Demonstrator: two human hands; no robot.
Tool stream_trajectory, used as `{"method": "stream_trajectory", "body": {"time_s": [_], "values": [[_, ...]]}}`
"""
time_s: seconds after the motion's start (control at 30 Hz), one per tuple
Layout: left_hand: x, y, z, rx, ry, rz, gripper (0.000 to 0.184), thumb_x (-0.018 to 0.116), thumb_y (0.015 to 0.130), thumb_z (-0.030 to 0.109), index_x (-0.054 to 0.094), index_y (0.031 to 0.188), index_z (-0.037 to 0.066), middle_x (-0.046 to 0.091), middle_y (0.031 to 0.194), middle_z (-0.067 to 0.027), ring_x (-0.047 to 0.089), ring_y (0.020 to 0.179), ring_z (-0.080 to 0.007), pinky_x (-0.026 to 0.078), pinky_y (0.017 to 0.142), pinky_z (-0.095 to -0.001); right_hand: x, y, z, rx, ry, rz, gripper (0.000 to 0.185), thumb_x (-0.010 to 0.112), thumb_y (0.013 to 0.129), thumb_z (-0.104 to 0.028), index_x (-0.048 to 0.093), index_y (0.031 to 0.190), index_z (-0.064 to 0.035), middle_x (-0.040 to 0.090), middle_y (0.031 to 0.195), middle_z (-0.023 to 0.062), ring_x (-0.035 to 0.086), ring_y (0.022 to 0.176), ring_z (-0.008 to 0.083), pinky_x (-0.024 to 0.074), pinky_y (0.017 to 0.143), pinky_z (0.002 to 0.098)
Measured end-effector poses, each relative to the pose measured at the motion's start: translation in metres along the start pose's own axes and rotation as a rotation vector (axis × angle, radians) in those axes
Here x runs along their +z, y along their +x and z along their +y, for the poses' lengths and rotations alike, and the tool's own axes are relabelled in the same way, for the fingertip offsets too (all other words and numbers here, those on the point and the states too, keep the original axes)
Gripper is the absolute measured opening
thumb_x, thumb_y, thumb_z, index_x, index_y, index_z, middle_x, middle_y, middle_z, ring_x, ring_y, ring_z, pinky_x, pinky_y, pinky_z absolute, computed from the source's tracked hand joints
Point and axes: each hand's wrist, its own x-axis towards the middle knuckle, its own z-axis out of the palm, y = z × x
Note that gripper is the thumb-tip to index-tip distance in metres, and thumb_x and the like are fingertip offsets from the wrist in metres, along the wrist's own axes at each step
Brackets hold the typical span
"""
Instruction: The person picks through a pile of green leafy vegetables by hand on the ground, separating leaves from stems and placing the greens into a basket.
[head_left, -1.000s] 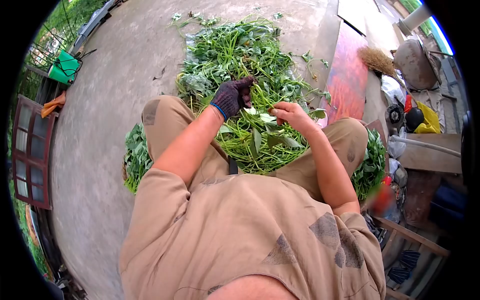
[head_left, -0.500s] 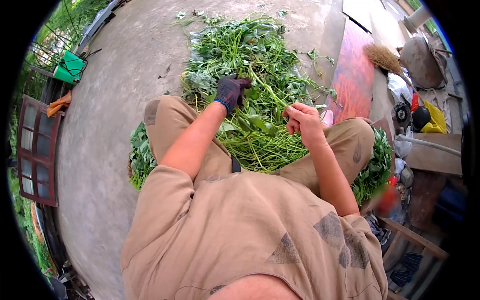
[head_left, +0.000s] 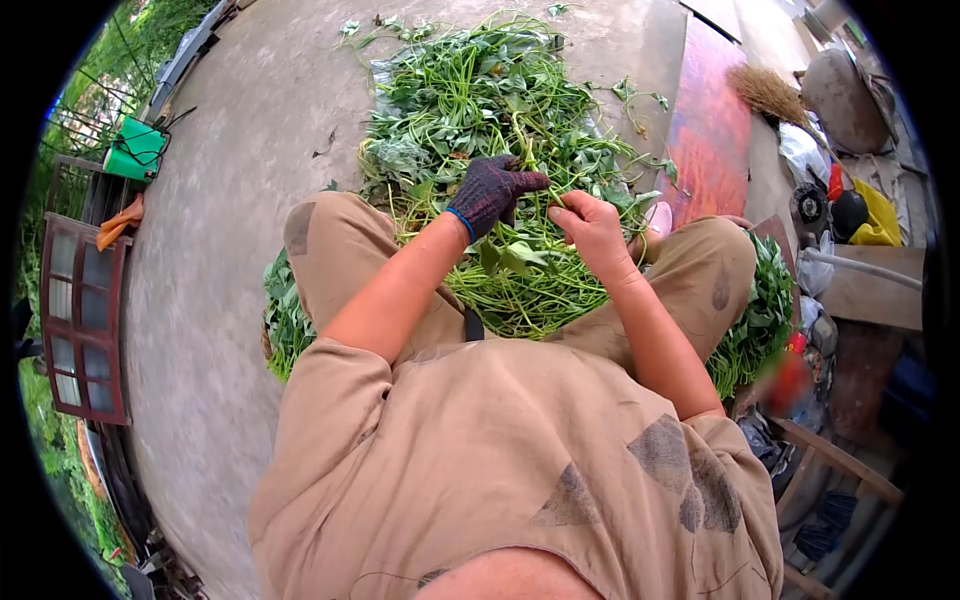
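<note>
Working leafy stem (head_left: 554, 200) pinched in right hand (head_left: 598, 230); can't tell grasp of curled, gloved left hand (head_left: 489, 196) beside. Likely needs fingertip control.

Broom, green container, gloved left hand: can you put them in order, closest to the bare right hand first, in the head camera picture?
From the right hand:
1. Gloved left hand, just to its left.
2. Broom, up on the right.
3. Green container, far left.
</note>
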Motion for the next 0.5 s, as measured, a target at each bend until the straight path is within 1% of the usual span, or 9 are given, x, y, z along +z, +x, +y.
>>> {"method": "stream_trajectory", "body": {"time_s": [0.07, 0.17, 0.23, 0.27, 0.3, 0.37, 0.4, 0.43, 0.5], "values": [[-0.006, -0.001, 0.003, -0.014, -0.038, -0.062, 0.021, 0.075, 0.078, 0.023, 0.066, 0.078, 0.004, 0.051, 0.054, -0.0017, 0.047, 0.039, -0.0113, 0.038, 0.036, -0.0263, -0.003, 0.004, 0.005, -0.066, -0.046, -0.022, 0.019, 0.064, 0.084, -0.017, 0.065, 0.090, 0.0007, 0.056, 0.058, 0.0067, 0.050, 0.050, 0.0124, 0.0423, 0.052, 0.0305], [-0.002, -0.001, 0.005, -0.038, 0.010, -0.077, 0.020, 0.071, 0.081, 0.024, 0.069, 0.082, 0.004, 0.058, 0.059, -0.0033, 0.048, 0.040, -0.0111, 0.039, 0.036, -0.0267, -0.006, 0.004, -0.005, -0.011, -0.092, -0.046, 0.017, 0.064, 0.084, -0.017, 0.064, 0.090, -0.0007, 0.057, 0.059, 0.0078, 0.052, 0.052, 0.0153, 0.0430, 0.053, 0.0312], [-0.002, 0.000, 0.001, 0.014, 0.038, -0.021, 0.021, 0.069, 0.082, 0.024, 0.070, 0.084, 0.003, 0.061, 0.062, -0.0040, 0.048, 0.040, -0.0111, 0.040, 0.036, -0.0266, -0.014, 0.007, -0.004, -0.166, -0.384, 0.055, 0.015, 0.063, 0.085, -0.019, 0.066, 0.088, -0.0052, 0.058, 0.061, 0.0135, 0.054, 0.051, 0.0245, 0.0433, 0.052, 0.0344], [-0.014, 0.005, -0.009, 0.272, 0.080, 0.023, 0.022, 0.067, 0.083, 0.023, 0.069, 0.084, 0.002, 0.065, 0.067, -0.0046, 0.049, 0.040, -0.0111, 0.041, 0.035, -0.0267, -0.025, 0.012, -0.003, -0.144, -0.368, 0.093, 0.015, 0.062, 0.086, -0.019, 0.066, 0.087, -0.0046, 0.058, 0.059, 0.0114, 0.054, 0.050, 0.0217, 0.0429, 0.052, 0.0331], [-0.029, 0.016, -0.011, 0.207, -0.080, 0.139, 0.020, 0.067, 0.083, 0.022, 0.070, 0.084, 0.003, 0.061, 0.062, -0.0033, 0.046, 0.038, -0.0108, 0.039, 0.033, -0.0279, -0.039, 0.015, -0.007, -0.121, -0.354, 0.132, 0.016, 0.062, 0.086, -0.019, 0.066, 0.085, -0.0040, 0.057, 0.058, 0.0092, 0.054, 0.050, 0.0188, 0.0425, 0.051, 0.0319], [-0.069, 0.035, -0.005, -0.006, -0.230, 0.379, 0.017, 0.067, 0.083, 0.020, 0.068, 0.081, 0.003, 0.053, 0.053, -0.0011, 0.042, 0.035, -0.0122, 0.037, 0.032, -0.0292, -0.072, 0.016, -0.031, 0.096, -0.004, 0.145, 0.018, 0.061, 0.086, -0.019, 0.067, 0.083, -0.0023, 0.056, 0.057, 0.0033, 0.052, 0.051, 0.0114, 0.0405, 0.050, 0.0274], [-0.091, 0.045, -0.014, 0.091, -0.239, 0.366, 0.017, 0.068, 0.082, 0.019, 0.067, 0.083, 0.002, 0.053, 0.052, -0.0018, 0.041, 0.034, -0.0141, 0.037, 0.032, -0.0306, -0.085, 0.019, -0.038, 0.054, 0.009, 0.140, 0.017, 0.061, 0.087, -0.017, 0.068, 0.084, -0.0019, 0.055, 0.058, 0.0016, 0.050, 0.050, 0.0094, 0.0381, 0.049, 0.0255], [-0.101, 0.042, -0.004, 0.080, -0.251, 0.250, 0.020, 0.068, 0.084, 0.021, 0.066, 0.088, 0.002, 0.060, 0.061, -0.0039, 0.052, 0.042, -0.0163, 0.045, 0.041, -0.0314, -0.096, 0.023, -0.044, 0.012, 0.022, 0.137, 0.017, 0.060, 0.088, -0.016, 0.069, 0.086, -0.0015, 0.055, 0.059, -0.0002, 0.048, 0.049, 0.0074, 0.0356, 0.047, 0.0237], [-0.083, 0.034, 0.005, 0.251, -0.297, 0.192, 0.024, 0.066, 0.087, 0.023, 0.065, 0.093, 0.000, 0.066, 0.075, -0.0082, 0.064, 0.062, -0.0202, 0.055, 0.058, -0.0335, -0.109, 0.030, -0.064, -0.045, -0.043, 0.146, 0.018, 0.059, 0.089, -0.015, 0.069, 0.088, -0.0009, 0.054, 0.060, -0.0022, 0.047, 0.048, 0.0053, 0.0332, 0.046, 0.0214]]}}
